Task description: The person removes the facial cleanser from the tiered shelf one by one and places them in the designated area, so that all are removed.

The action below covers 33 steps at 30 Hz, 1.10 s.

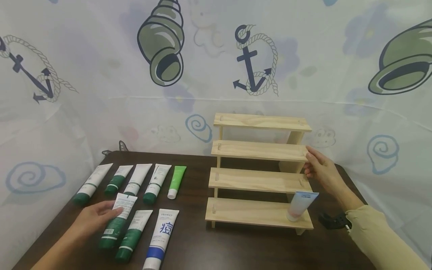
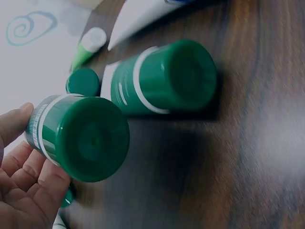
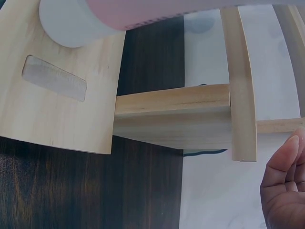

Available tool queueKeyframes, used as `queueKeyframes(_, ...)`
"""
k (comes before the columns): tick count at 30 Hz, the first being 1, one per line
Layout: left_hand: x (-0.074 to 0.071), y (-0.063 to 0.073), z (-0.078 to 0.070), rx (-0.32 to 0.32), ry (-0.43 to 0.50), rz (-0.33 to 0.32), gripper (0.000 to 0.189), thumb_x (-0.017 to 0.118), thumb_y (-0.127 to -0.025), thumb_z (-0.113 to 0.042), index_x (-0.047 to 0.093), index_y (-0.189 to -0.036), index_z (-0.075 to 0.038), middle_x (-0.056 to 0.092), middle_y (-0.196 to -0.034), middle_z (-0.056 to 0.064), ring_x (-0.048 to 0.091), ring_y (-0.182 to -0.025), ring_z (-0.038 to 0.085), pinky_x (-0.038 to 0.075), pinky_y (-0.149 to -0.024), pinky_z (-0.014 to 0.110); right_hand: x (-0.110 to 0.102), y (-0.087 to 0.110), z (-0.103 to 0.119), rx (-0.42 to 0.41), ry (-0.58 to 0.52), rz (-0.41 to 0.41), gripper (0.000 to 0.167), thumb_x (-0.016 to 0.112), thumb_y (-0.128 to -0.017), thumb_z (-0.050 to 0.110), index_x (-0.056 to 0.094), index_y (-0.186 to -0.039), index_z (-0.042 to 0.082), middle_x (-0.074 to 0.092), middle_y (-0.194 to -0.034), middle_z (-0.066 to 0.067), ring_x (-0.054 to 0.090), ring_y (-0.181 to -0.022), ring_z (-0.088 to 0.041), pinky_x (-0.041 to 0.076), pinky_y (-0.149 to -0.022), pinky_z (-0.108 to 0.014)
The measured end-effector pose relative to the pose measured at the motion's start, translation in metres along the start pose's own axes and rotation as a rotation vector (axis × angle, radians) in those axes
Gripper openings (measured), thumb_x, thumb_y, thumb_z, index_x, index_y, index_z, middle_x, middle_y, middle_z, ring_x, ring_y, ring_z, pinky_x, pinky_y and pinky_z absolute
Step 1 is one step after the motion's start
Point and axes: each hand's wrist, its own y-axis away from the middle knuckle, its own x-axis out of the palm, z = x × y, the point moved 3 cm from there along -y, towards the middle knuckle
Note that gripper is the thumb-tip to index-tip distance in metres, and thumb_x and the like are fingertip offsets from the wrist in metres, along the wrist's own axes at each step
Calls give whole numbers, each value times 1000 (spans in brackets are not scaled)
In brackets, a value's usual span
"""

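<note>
My left hand [image 1: 96, 219] holds a green and white squeeze tube [image 1: 116, 227], its green cap pointing down toward me. In the left wrist view, the fingers and thumb wrap the tube's side behind the broad cap [image 2: 95, 140]. A second green and white tube [image 1: 135, 234] lies just right of it. My right hand [image 1: 322, 170] grips the right end of a wooden four-step rack [image 1: 256, 150] at its second board from the top. A pale blue and pink tube [image 1: 300, 206] stands on its cap at the right end of the lowest board.
Several white and green tubes [image 1: 96, 178] lie in a row at the table's back left, with a small bright green tube [image 1: 177, 180] ending it. A white and blue tube [image 1: 162, 238] lies nearer the front. Patterned cloth [image 1: 209, 75] hangs behind the dark table [image 1: 236, 251].
</note>
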Motion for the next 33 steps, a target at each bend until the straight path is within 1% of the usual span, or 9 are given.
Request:
queueKeyframes(4, -3, -2, 10, -20, -30, 8, 83, 61, -86, -53, 41, -131, 14, 55, -119, 35, 62, -90, 24, 53, -71, 38, 0, -2, 0, -2, -9, 5, 67, 44, -99, 32, 12, -150, 4, 56, -79, 5, 56, -65, -5, 50, -60, -19)
queueKeyframes(9, -5, -4, 20, -38, -76, 12, 85, 61, -85, -54, 41, -129, 16, 55, -118, 35, 61, -94, 30, 51, -75, 43, 1, -3, -1, -8, 6, -1, 67, 45, -99, 33, 13, -150, 4, 56, -79, 5, 56, -65, -5, 50, -60, -18)
queueKeyframes(11, -6, -5, 24, -34, -91, 15, 84, 61, -85, -54, 42, -128, 16, 57, -117, 34, 61, -95, 32, 50, -77, 45, 1, -3, -1, -7, 7, -6, 67, 45, -99, 33, 13, -150, 4, 56, -79, 5, 56, -64, -5, 50, -60, -18)
queueKeyframes(14, -6, -8, 28, -31, -99, 20, 85, 61, -85, -54, 42, -128, 16, 59, -114, 33, 62, -94, 31, 50, -77, 46, 1, -3, -1, -10, -1, -5, 67, 45, -99, 33, 13, -150, 4, 56, -78, 5, 56, -64, -5, 50, -59, -18)
queueKeyframes(17, -5, -9, 32, -23, -111, 19, 83, 61, -85, -53, 43, -126, 17, 60, -111, 32, 62, -92, 30, 51, -76, 44, 1, -4, -2, -11, -7, -4, 66, 45, -99, 32, 13, -150, 3, 56, -78, 5, 56, -64, -5, 50, -59, -18)
queueKeyframes(23, -2, -9, 37, -2, -131, 16, 77, 62, -86, -48, 46, -124, 16, 64, -106, 29, 63, -89, 26, 48, -68, 32, 1, -4, -3, -12, 11, -3, 66, 44, -99, 32, 13, -150, 3, 56, -78, 5, 56, -64, -5, 50, -59, -18)
queueKeyframes(25, 0, -9, 37, 0, -128, 13, 75, 63, -86, -47, 47, -124, 16, 65, -105, 29, 63, -86, 24, 48, -66, 31, 1, -3, -3, -10, 11, -2, 66, 44, -99, 32, 13, -150, 4, 56, -79, 5, 56, -64, -5, 50, -59, -18)
queueKeyframes(29, 1, -9, 37, 4, -115, 3, 73, 64, -86, -44, 47, -123, 17, 65, -103, 29, 63, -82, 21, 47, -65, 30, 0, -3, -4, -7, -4, -2, 66, 45, -99, 32, 13, -150, 4, 55, -78, 5, 56, -64, -5, 50, -59, -18)
queueKeyframes(33, 1, -10, 36, 23, -155, -17, 73, 63, -86, -46, 49, -122, 16, 65, -103, 28, 63, -84, 23, 47, -66, 31, -1, -3, -4, -4, -9, -8, 67, 45, -99, 32, 13, -150, 4, 56, -78, 5, 56, -64, -5, 50, -59, -18)
